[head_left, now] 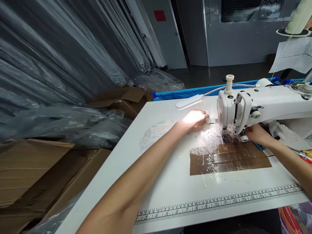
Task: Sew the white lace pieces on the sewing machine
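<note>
White lace (pixel 208 141) lies at the centre right of the frame, partly beside the needle area of a sewing machine (pixel 278 100) and partly over brown tape (pixel 234 161) on the white surface (pixel 170 182); more pale lace spreads left of it. The person's left hand (pixel 195 118) is over the lace, fingers bent; glare makes it impossible to tell whether they grip it. The right hand (pixel 255 134) reaches in behind the machine's needle end, which hides its fingertips, so its opening and any hold cannot be told. A lamp (pixel 189 101) on a bent metal neck hangs just above the left hand. Near the right forearm, at the right edge, are red- and yellow-handled tools (pixel 307 156). A printed ruler (pixel 207 205) crosses the lower edge; cardboard boxes (pixel 31 165) fill the lower left, and a thread cone (pixel 297 18) stands upper right.
</note>
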A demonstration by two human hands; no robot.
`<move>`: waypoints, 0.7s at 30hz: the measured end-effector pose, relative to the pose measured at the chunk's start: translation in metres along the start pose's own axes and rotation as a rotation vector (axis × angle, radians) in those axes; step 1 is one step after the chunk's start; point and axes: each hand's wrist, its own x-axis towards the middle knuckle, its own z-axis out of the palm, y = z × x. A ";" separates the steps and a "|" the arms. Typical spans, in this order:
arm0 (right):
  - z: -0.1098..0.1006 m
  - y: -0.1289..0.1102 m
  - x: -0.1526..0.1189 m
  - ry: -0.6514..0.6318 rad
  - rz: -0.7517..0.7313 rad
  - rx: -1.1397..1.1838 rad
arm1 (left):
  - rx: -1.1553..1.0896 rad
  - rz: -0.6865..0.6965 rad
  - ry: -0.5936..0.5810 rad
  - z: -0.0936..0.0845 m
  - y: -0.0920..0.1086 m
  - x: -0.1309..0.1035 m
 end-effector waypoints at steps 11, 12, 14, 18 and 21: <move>0.023 0.009 -0.048 0.210 -0.378 -0.179 | -0.002 -0.123 0.422 0.014 0.010 -0.072; 0.025 0.010 -0.049 0.212 -0.399 -0.188 | -0.002 -0.122 0.451 0.017 0.010 -0.074; 0.027 0.012 -0.051 0.196 -0.423 -0.202 | 0.000 -0.113 0.480 0.022 0.009 -0.076; 0.028 0.016 -0.058 0.114 -0.424 -0.228 | 0.033 -0.108 0.526 0.023 0.008 -0.078; 0.027 0.016 -0.061 0.115 -0.457 -0.238 | 0.089 -0.083 0.566 0.022 0.008 -0.079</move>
